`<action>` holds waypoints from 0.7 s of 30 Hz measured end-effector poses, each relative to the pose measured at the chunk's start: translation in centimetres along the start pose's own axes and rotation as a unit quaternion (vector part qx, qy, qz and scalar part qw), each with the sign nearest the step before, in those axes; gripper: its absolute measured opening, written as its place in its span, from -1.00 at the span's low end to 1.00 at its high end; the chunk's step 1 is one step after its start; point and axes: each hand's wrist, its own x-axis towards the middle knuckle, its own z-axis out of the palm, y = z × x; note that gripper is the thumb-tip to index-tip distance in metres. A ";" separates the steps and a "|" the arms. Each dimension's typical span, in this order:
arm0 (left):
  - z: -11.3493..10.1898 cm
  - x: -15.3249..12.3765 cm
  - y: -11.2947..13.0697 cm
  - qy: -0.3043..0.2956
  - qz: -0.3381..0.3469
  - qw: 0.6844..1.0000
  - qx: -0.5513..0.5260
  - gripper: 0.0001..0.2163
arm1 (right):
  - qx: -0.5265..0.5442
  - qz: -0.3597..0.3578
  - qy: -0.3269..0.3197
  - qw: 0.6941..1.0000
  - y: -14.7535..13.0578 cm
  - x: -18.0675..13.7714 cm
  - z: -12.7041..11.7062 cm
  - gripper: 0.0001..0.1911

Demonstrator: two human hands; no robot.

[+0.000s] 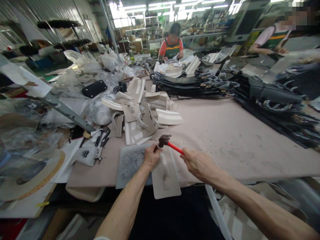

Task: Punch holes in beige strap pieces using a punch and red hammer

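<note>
My right hand is wrapped round the red handle of a hammer. The hammer's dark head is at the fingertips of my left hand. Those fingers are pinched together over the upper end of a beige panel; what they grip is mostly hidden by the hammer head. Along the panel runs a pale, wrapped strap handle. The panel overhangs the table's front edge, its upper part lying beside and partly over a scuffed grey board.
Several beige panels with handles are heaped behind my hands. Stacked black pieces with metal fittings line the back and right of the table. Plastic bags and a slanted metal post stand left. Two people sit opposite.
</note>
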 end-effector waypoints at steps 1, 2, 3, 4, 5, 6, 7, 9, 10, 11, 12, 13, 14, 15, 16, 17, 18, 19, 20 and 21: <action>0.0 0.0 0.1 0.003 0.002 1.000 -0.002 -0.88 | 0.003 0.008 0.002 1.000 0.6 0.0 0.2 -0.76; -0.1 0.0 0.2 0.006 0.005 1.000 -0.004 -0.88 | 0.010 0.024 0.003 1.000 1.3 0.0 0.5 -0.75; -0.1 0.0 0.3 0.007 0.010 1.000 -0.006 -0.87 | 0.026 0.045 -0.002 0.999 2.0 0.0 1.0 -0.74; -0.2 0.0 0.3 0.006 0.016 1.000 -0.009 -0.87 | 0.045 0.069 -0.010 0.997 2.7 0.0 1.6 -0.73; -0.2 0.0 0.3 0.003 0.020 1.000 -0.012 -0.87 | 0.065 0.096 -0.021 0.993 3.5 -0.1 2.4 -0.72; -0.3 0.0 0.3 0.001 0.022 1.000 -0.014 -0.87 | 0.079 0.128 -0.036 0.988 4.2 -0.3 3.3 -0.71; -0.3 0.0 0.3 0.000 0.022 1.000 -0.016 -0.88 | 0.082 0.159 -0.049 0.983 4.8 -0.4 4.2 -0.70; -0.3 0.0 0.2 -0.002 0.018 1.000 -0.018 -0.90 | 0.048 0.199 -0.046 0.978 5.3 -0.8 5.7 -0.68; -0.3 0.0 0.2 -0.001 0.015 1.000 -0.020 -0.90 | 0.021 0.198 -0.020 0.980 5.1 -0.9 6.2 -0.67; -0.2 0.0 0.1 0.000 0.010 1.000 -0.023 -0.90 | 0.000 0.178 0.019 0.984 4.5 -0.9 6.3 -0.64; -0.2 0.0 0.0 0.001 0.007 1.000 -0.025 -0.89 | -0.008 0.138 0.061 0.989 3.5 -0.9 6.3 -0.59; -0.2 0.0 0.0 0.002 0.004 1.000 -0.027 -0.87 | -0.001 0.081 0.093 0.992 2.4 -0.8 6.1 -0.52; -0.2 0.1 -0.1 0.003 0.000 1.000 -0.029 -0.86 | 0.016 0.014 0.107 0.994 1.0 -0.5 5.8 -0.47; -0.2 0.1 -0.2 0.003 -0.004 0.999 -0.033 -0.85 | 0.035 -0.059 0.098 0.993 -0.3 -0.1 5.5 -0.45; -0.2 0.1 -0.4 0.002 -0.010 0.999 -0.037 -0.84 | 0.045 -0.128 0.071 0.988 -1.6 0.3 5.3 -0.48; -0.1 0.2 -0.5 0.002 -0.018 0.999 -0.045 -0.83 | 0.044 -0.187 0.036 0.981 -2.7 0.7 5.3 -0.54; 0.0 0.3 -0.7 0.002 -0.029 0.998 -0.055 -0.83 | 0.033 -0.226 0.004 0.973 -3.7 1.1 5.4 -0.63; 0.1 0.5 -0.9 0.007 -0.042 0.997 -0.066 -0.83 | 0.014 -0.245 -0.018 0.969 -4.4 1.5 5.6 -0.72; 0.2 0.7 -1.0 0.020 -0.059 0.995 -0.079 -0.83 | -0.006 -0.248 -0.026 0.968 -5.0 1.7 6.0 -0.79; 0.3 0.9 -1.1 0.042 -0.080 0.991 -0.098 -0.83 | -0.025 -0.240 -0.020 0.970 -5.4 1.8 6.3 -0.81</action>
